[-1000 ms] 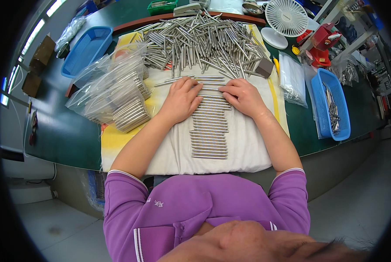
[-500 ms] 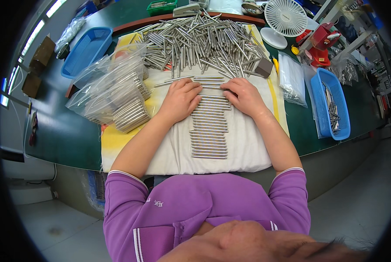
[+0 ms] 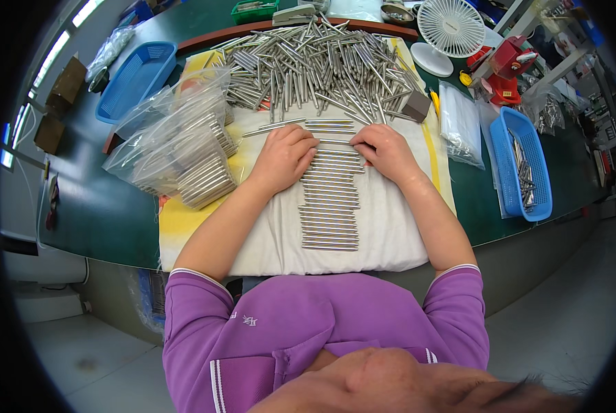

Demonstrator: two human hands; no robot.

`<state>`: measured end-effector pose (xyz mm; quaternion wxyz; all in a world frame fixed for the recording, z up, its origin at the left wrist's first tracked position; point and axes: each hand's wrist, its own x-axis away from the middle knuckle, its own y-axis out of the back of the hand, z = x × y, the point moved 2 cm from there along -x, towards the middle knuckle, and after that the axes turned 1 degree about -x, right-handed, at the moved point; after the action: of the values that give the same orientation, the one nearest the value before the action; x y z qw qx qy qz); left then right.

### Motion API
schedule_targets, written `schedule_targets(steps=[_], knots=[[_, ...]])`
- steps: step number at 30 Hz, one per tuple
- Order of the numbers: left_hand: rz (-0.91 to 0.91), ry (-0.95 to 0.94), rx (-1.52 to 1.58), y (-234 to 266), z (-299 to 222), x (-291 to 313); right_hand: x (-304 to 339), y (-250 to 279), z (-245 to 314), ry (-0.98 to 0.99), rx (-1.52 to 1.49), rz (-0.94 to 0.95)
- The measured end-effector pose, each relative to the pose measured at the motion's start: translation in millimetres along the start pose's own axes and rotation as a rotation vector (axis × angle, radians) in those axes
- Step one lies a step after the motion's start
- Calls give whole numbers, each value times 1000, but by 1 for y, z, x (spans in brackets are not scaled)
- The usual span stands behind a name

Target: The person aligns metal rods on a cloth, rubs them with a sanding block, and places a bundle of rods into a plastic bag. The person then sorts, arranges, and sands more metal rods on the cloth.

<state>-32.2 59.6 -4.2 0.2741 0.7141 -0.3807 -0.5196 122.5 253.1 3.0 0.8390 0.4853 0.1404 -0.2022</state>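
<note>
Slim metal rods with tapered ends lie side by side in a column (image 3: 329,213) on a white cloth (image 3: 397,234). My left hand (image 3: 285,160) is closed, fingers curled, at the left ends of the upper rods. My right hand (image 3: 388,153) is closed in a pinch at the right end of a single metal rod (image 3: 334,142) that spans between both hands. Just beyond it lie a few more rods (image 3: 329,126) in a short row. A large jumbled heap of rods (image 3: 315,65) covers the far part of the cloth.
Clear bags of bundled rods (image 3: 201,162) are stacked at the left, near a blue basket (image 3: 137,79). A dark block (image 3: 415,107), a pack of plastic bags (image 3: 459,124) and another blue basket (image 3: 528,165) holding metal parts sit at the right. A white fan (image 3: 450,27) stands far right.
My right hand's fingers have drawn together slightly at the rod's end. My left hand has barely moved, and the rods lie much as before.
</note>
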Motion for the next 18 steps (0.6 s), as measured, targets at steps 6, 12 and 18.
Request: schedule_targets(steps=[6, 12, 18], knots=[[-5, 12, 2, 0, 0, 0, -1, -1, 1, -23, 5, -8], [2, 15, 4, -1, 1, 0, 0, -3, -2, -31, 40, -40], [14, 36, 6, -2, 2, 1, -1, -3, 0, -51, 68, -39]])
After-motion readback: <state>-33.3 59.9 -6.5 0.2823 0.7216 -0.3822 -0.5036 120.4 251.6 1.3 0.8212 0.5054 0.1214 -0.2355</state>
